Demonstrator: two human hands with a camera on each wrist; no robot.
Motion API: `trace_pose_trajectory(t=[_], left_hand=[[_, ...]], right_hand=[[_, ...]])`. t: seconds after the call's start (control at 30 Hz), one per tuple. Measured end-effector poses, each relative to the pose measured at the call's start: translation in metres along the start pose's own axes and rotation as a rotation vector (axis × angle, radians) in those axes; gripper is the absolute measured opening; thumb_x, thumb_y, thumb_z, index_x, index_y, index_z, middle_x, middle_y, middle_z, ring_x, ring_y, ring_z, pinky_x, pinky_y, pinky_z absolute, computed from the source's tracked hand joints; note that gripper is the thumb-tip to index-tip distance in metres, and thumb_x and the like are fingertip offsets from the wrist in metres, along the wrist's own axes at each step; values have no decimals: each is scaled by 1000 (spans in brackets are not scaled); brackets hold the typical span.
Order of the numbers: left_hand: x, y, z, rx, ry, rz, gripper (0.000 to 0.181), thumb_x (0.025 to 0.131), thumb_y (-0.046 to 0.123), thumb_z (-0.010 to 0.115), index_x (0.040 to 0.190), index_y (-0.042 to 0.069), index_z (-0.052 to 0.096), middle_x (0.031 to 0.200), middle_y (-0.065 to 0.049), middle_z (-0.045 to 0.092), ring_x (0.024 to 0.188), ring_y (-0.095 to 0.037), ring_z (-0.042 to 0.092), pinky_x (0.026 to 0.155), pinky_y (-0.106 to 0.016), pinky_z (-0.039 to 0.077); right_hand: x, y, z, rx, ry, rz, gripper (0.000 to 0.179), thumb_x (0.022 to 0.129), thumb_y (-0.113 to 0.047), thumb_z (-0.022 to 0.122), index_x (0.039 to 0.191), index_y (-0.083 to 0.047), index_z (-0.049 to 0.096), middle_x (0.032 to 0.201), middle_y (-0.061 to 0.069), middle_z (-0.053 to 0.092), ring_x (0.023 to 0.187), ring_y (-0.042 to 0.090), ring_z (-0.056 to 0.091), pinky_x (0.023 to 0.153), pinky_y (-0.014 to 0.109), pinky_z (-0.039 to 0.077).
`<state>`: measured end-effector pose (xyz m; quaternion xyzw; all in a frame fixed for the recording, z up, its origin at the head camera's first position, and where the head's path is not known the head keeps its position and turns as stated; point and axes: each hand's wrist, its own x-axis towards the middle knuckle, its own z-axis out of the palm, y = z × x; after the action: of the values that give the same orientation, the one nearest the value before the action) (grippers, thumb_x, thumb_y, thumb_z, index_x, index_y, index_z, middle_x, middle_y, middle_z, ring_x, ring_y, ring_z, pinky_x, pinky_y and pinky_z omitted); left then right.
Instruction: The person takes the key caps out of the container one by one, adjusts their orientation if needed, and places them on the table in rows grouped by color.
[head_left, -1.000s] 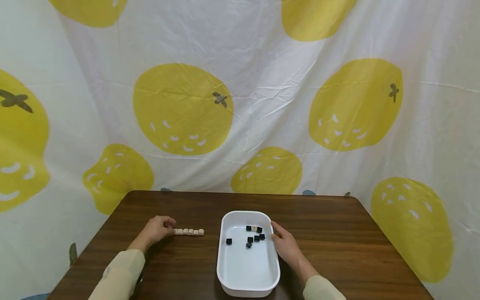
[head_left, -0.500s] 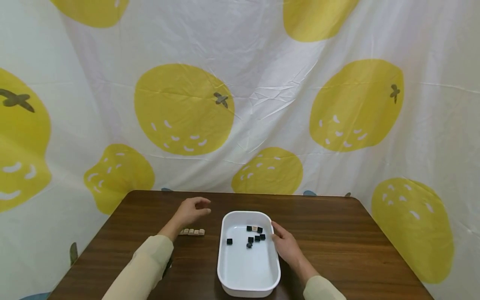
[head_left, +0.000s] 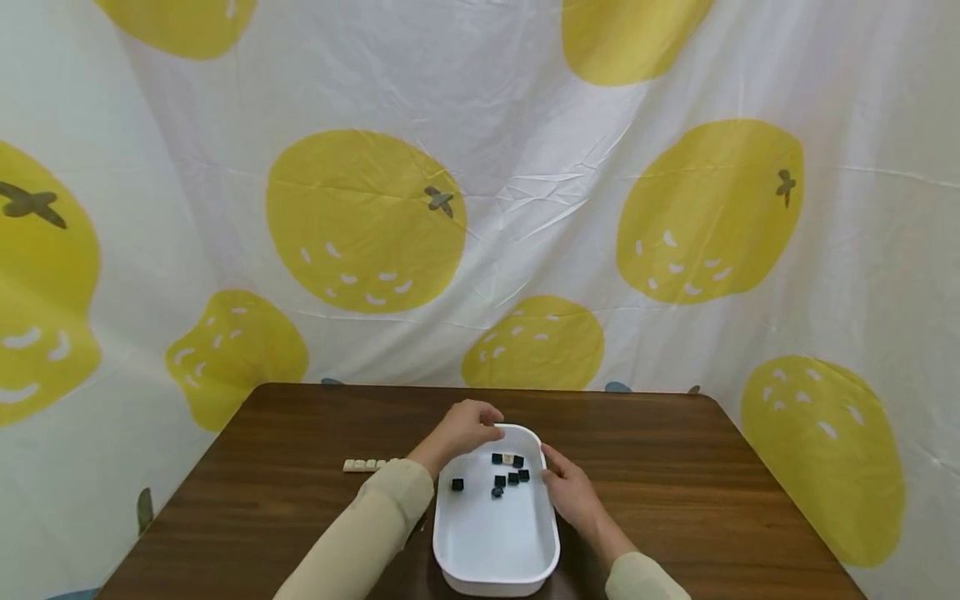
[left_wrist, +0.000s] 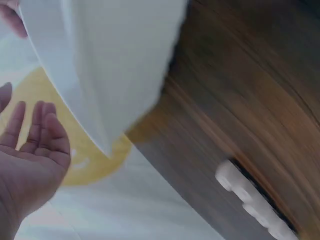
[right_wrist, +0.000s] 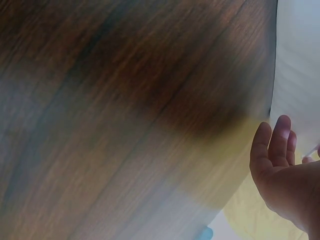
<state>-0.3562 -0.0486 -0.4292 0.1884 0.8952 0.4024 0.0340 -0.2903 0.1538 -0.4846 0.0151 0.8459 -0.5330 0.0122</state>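
A deep white tray (head_left: 497,542) holds several small black tiles (head_left: 513,478) and one cream tile (head_left: 508,459) with a faint mark, like small mahjong tiles. My left hand (head_left: 467,427) is above the tray's far left corner. Its fingers are loosely bent, a gap shows between thumb and fingertips, and nothing is visible in it. At the tray's right side, my right hand (head_left: 573,492) holds the wall, fingers (right_wrist: 280,142) against the outside and thumb at the rim. Left of the tray lies a straight row of cream tiles (head_left: 365,466), partly hidden behind my left sleeve; dark undersides show in the left wrist view.
The tray and the row stand on a dark wood-grain table (head_left: 660,450). Behind the table's far edge hangs a white cloth (head_left: 540,250) printed with yellow fruit. My left forearm sleeve (head_left: 360,533) crosses the space in front of the row.
My left hand has left the left end of the tile row and moved right, up over the tray's far corner. The right hand and the tray have stayed put.
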Motion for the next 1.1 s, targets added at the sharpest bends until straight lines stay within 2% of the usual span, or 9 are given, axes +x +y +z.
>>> trace_pose_trajectory(t=[0.23,0.37,0.43,0.6,0.73,0.9,0.97,1.03,1.1], left_hand=[[7,16,28,185,-31,-97,22,83,14,75,103,4,75,101,-7,71,93,-24,64,83,-38,52],[8,13,34,275,-59,-165,22,82,14,78,102,6,75,100,-6,71,95,-23,63,87,-38,50],[10,14,33,297,-63,-175,21,82,14,78,101,6,75,100,-6,71,95,-23,63,88,-38,50],[16,19,30,316,-102,-161,22,82,13,76,103,7,75,104,-6,71,97,-23,62,90,-38,49],[17,16,34,408,-160,-122,21,82,12,74,103,10,76,105,-4,71,96,-21,61,90,-36,48],[12,6,43,555,-187,-10,6,82,6,68,85,9,72,78,1,64,71,-15,53,70,-30,47],[11,4,45,581,-187,20,9,82,4,65,75,10,67,68,1,57,64,-15,46,63,-29,44],[10,2,47,587,-183,41,13,83,3,65,72,10,66,66,1,55,62,-15,44,62,-29,42],[10,0,49,583,-174,44,10,85,6,67,76,10,70,70,3,59,64,-13,47,65,-28,45]], right_hand=[[1,-1,0,-13,9,-19,47,100,-9,48,147,-3,46,141,29,48,124,42,51,101,57,41],[1,0,0,-17,11,-24,47,99,-9,48,146,-3,47,139,28,50,120,40,53,99,55,43],[1,0,0,-20,11,-24,47,99,-8,48,146,-2,47,140,29,50,121,41,53,99,56,43],[1,0,-2,-9,15,-30,46,99,-7,47,145,-1,47,141,29,48,123,42,51,99,55,43],[-2,-1,-1,1,18,-97,45,98,-4,49,143,4,48,134,31,53,114,38,58,92,50,49],[-5,-3,0,-1,23,-153,45,97,-2,51,140,8,48,126,33,58,106,37,63,87,48,52],[-5,-2,0,-1,27,-153,45,96,-2,51,140,8,49,127,33,58,106,37,62,88,48,51],[-5,-2,0,-5,24,-147,45,97,-2,50,140,7,49,129,33,56,108,37,62,90,49,50],[-4,-1,0,-6,20,-133,45,97,-3,50,141,6,49,131,32,56,110,37,61,90,50,50]])
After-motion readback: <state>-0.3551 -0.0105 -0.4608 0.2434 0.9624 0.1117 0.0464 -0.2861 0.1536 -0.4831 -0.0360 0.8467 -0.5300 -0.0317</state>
